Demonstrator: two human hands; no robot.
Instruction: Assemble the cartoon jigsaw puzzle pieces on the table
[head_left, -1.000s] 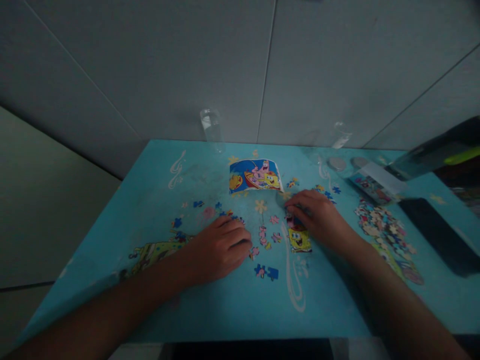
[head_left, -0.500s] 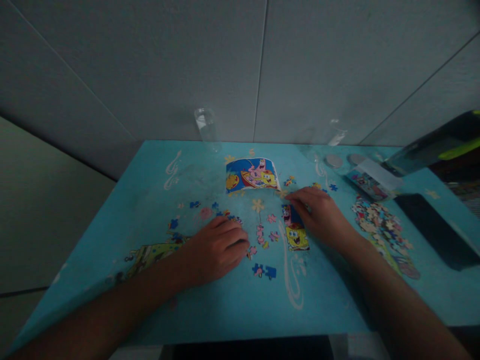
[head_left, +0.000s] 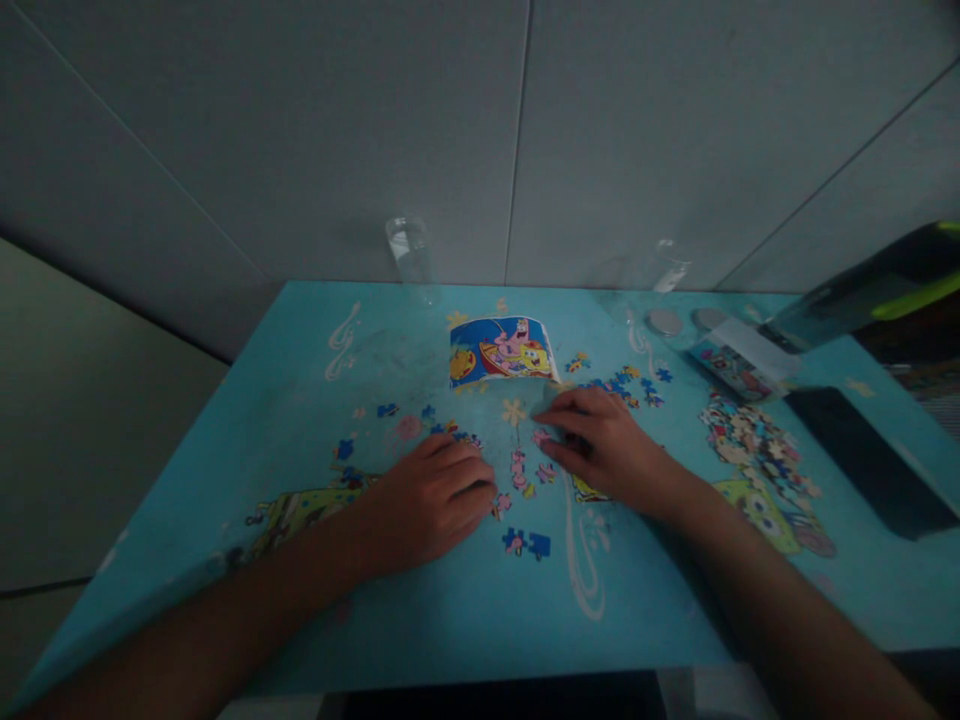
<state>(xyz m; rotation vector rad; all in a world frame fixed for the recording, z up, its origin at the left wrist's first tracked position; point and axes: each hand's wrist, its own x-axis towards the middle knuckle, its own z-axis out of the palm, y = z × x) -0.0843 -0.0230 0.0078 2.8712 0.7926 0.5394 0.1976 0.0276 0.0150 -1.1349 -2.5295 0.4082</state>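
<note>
My right hand (head_left: 596,440) reaches over a partly joined cartoon puzzle section (head_left: 589,489) and covers most of it. Its thumb and forefinger are apart, close around a small pink puzzle piece (head_left: 540,437). My left hand (head_left: 435,500) rests on the table with loosely bent fingers, beside loose blue and pink pieces; nothing shows in it. Between the hands lie several pink pieces (head_left: 519,467) and a joined blue pair (head_left: 527,543). A curved picture card (head_left: 501,350) with the cartoon scene stands behind them.
Under my left forearm is a yellow cartoon cutout (head_left: 300,510). Blue pieces (head_left: 626,380) lie beyond my right hand. On the right are a piece pile (head_left: 761,440), a dark phone-like slab (head_left: 874,460), a clear box (head_left: 739,365) and round lids (head_left: 664,322). Clear containers (head_left: 411,258) stand by the wall.
My right hand has moved left and nearer me, from the top of the puzzle section to the pink piece. Blue pieces behind it now show. My left hand has stayed put.
</note>
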